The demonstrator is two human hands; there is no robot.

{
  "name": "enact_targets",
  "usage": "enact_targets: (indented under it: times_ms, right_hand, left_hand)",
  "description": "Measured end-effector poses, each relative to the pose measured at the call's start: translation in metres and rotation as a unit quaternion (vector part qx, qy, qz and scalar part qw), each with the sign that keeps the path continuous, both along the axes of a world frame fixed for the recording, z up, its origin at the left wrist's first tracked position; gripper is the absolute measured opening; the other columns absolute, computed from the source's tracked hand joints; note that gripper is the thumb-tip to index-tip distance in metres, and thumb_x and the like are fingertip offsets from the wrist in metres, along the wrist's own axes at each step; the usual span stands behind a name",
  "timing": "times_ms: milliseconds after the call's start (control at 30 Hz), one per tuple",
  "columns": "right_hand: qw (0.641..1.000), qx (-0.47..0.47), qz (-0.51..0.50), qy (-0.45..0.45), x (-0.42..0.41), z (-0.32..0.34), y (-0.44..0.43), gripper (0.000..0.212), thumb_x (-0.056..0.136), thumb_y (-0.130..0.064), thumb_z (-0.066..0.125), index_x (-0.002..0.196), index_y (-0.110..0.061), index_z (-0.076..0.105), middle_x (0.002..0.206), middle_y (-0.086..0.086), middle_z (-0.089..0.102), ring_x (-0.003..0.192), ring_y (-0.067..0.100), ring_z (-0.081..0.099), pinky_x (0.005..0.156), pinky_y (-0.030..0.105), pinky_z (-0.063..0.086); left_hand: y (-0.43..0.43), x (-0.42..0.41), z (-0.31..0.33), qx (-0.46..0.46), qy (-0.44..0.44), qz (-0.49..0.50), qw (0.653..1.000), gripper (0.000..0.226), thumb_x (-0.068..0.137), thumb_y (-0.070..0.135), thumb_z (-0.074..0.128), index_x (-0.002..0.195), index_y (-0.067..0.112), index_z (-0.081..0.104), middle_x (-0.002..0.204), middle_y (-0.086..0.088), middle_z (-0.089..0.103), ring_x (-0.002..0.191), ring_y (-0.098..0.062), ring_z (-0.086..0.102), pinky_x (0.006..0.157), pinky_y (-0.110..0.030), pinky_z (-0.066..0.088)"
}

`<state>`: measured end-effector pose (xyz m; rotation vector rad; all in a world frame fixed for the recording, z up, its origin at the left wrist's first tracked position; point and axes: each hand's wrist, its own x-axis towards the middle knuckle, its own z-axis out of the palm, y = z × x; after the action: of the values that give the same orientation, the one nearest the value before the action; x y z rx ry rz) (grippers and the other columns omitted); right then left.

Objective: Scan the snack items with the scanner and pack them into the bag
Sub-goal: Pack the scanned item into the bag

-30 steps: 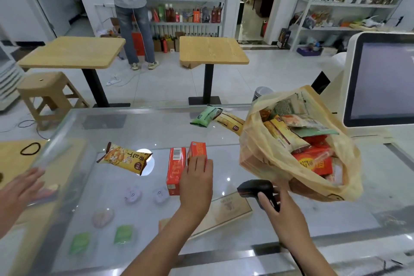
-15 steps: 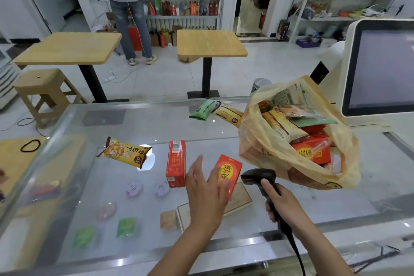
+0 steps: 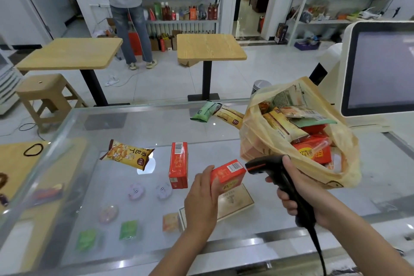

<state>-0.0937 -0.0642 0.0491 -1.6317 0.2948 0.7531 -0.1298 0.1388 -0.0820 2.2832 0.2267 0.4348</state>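
Turned since a moment ago, the red snack box is gripped by the left hand over the glass counter, just left of the scanner clasped in the right hand beside the stuffed bag; its barcode, if tilted, may miss the beam.

Left forearm, lower centre of the frame, and right forearm, lower right, are showing bare, as are the left hand and right hand.

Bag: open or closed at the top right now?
Open. The bag gapes wide, with snack packs and a red box showing inside.
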Motion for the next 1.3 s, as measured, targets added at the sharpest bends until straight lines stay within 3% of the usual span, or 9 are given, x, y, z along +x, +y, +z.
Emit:
enact_targets:
  times_ms: [100, 200, 467, 967, 1133, 1300]
  right_hand:
    - [1.0, -0.008, 0.022, 0.021, 0.005, 0.026, 0.002, 0.082, 0.079, -0.073, 0.041, 0.113, 0.0, 0.058, 0.053, 0.002, 0.042, 0.039, 0.012, 0.035, 0.035, 0.021, 0.03]
    - [0.998, -0.036, 0.052, 0.032, 0.01, 0.046, 0.005, 0.087, 0.076, -0.078, 0.038, 0.11, 0.0, 0.059, 0.052, 0.0, 0.041, 0.036, 0.011, 0.034, 0.034, 0.02, 0.03]
    - [0.991, -0.107, 0.082, 0.01, 0.009, 0.071, 0.009, 0.084, 0.072, -0.08, 0.041, 0.101, -0.003, 0.061, 0.05, 0.0, 0.04, 0.036, 0.011, 0.033, 0.035, 0.018, 0.028]
    - [0.992, -0.085, 0.09, -0.011, 0.004, 0.084, 0.001, 0.086, 0.068, -0.078, 0.044, 0.104, -0.002, 0.06, 0.052, 0.002, 0.041, 0.035, 0.01, 0.033, 0.034, 0.019, 0.03]
    - [0.994, -0.092, 0.062, -0.023, 0.008, 0.052, 0.005, 0.079, 0.08, -0.074, 0.039, 0.106, -0.003, 0.06, 0.054, 0.002, 0.046, 0.039, 0.012, 0.038, 0.038, 0.021, 0.032]
    - [0.992, -0.094, 0.039, -0.076, 0.013, -0.007, 0.013, 0.062, 0.09, -0.065, 0.037, 0.094, -0.006, 0.055, 0.054, 0.004, 0.05, 0.041, 0.015, 0.042, 0.042, 0.024, 0.034]
  left_hand:
    - [0.002, 0.0, -0.01, -0.022, 0.017, -0.019, 0.999, 0.056, 0.087, 0.056, 0.046, 0.135, 0.028, 0.037, 0.125, 0.006, 0.052, 0.109, -0.009, 0.053, 0.089, -0.029, 0.052]
    - [0.006, 0.001, -0.016, -0.057, 0.011, -0.043, 0.997, 0.048, 0.085, 0.044, 0.064, 0.123, 0.038, 0.035, 0.119, 0.011, 0.052, 0.106, -0.008, 0.055, 0.085, -0.028, 0.053]
    - [0.007, 0.002, -0.014, -0.099, 0.0, -0.057, 0.993, 0.047, 0.086, 0.04, 0.063, 0.121, 0.041, 0.032, 0.117, 0.018, 0.047, 0.107, -0.004, 0.052, 0.087, -0.021, 0.049]
    - [0.005, 0.001, -0.012, -0.112, 0.015, -0.054, 0.992, 0.046, 0.086, 0.04, 0.062, 0.121, 0.04, 0.031, 0.115, 0.021, 0.044, 0.106, 0.0, 0.049, 0.083, -0.008, 0.039]
    - [0.003, -0.002, -0.007, -0.127, 0.003, -0.033, 0.991, 0.045, 0.085, 0.041, 0.063, 0.119, 0.04, 0.032, 0.113, 0.021, 0.046, 0.103, 0.0, 0.051, 0.083, -0.01, 0.043]
    - [0.002, -0.007, -0.002, -0.176, -0.03, 0.037, 0.983, 0.051, 0.078, 0.052, 0.057, 0.12, 0.037, 0.032, 0.116, 0.013, 0.048, 0.104, -0.009, 0.054, 0.079, -0.014, 0.046]
